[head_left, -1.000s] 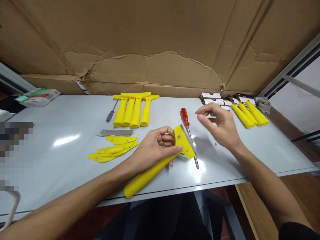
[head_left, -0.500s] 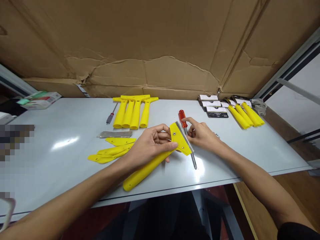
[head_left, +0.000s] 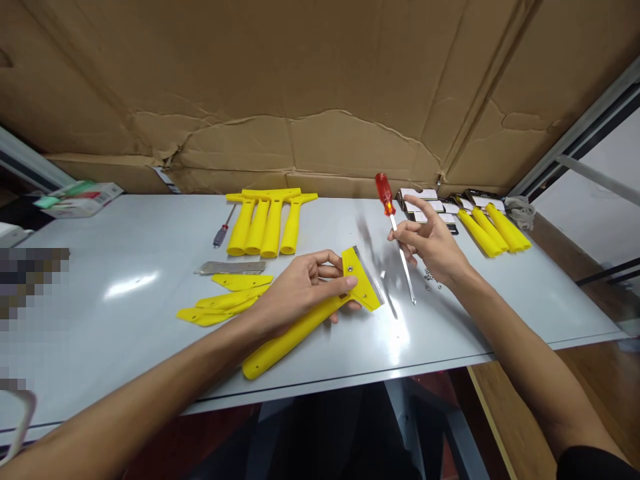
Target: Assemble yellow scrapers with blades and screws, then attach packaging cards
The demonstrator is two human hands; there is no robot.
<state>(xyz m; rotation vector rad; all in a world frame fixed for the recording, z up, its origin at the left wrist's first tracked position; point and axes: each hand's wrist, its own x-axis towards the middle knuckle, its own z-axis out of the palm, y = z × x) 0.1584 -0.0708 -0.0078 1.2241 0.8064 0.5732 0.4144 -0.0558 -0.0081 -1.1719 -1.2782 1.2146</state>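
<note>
My left hand (head_left: 320, 287) grips a yellow scraper (head_left: 295, 337) near its head, thumb on top. A metal blade lies along the head's right edge, and a screw sits at its upper end. My right hand (head_left: 433, 243) pinches the shaft of a red-handled screwdriver (head_left: 385, 193), its forefinger stretched out. The screwdriver is lifted off the table, handle up and tip slanting down to the right of the scraper. Below that hand lie several small screws (head_left: 429, 277). Left of my left hand are loose yellow cover plates (head_left: 223, 302) and a stack of metal blades (head_left: 233, 268).
Several yellow scraper handles (head_left: 271, 230) stand in a row at the back, beside a small grey screwdriver (head_left: 221, 235). Black-and-white packages (head_left: 423, 195) and packaged yellow scrapers (head_left: 493, 230) lie at the back right. A cardboard sheet (head_left: 320, 87) walls off the table's (head_left: 150, 243) rear.
My right hand has raised the red screwdriver off the table and moved it up and to the right. The scraper in my left hand has hardly moved.
</note>
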